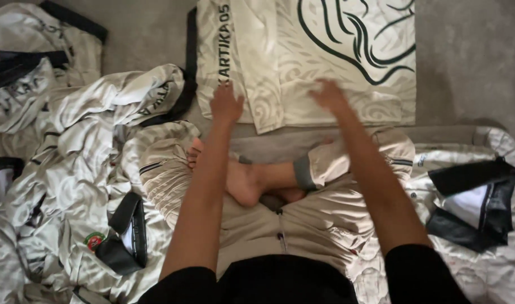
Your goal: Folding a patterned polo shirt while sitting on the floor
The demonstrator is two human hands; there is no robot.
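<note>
A cream shirt with dark curved line patterns lies spread flat on the grey floor in front of me. My left hand rests palm down on its near left part, fingers apart. My right hand lies flat on the shirt's near middle, slightly blurred, holding nothing. I sit cross-legged in beige trousers, bare feet tucked under my arms.
A heap of crumpled cream shirts with black collars fills the left side. More cream cloth with a black collar piece lies at the right. Grey floor shows at the far right and top.
</note>
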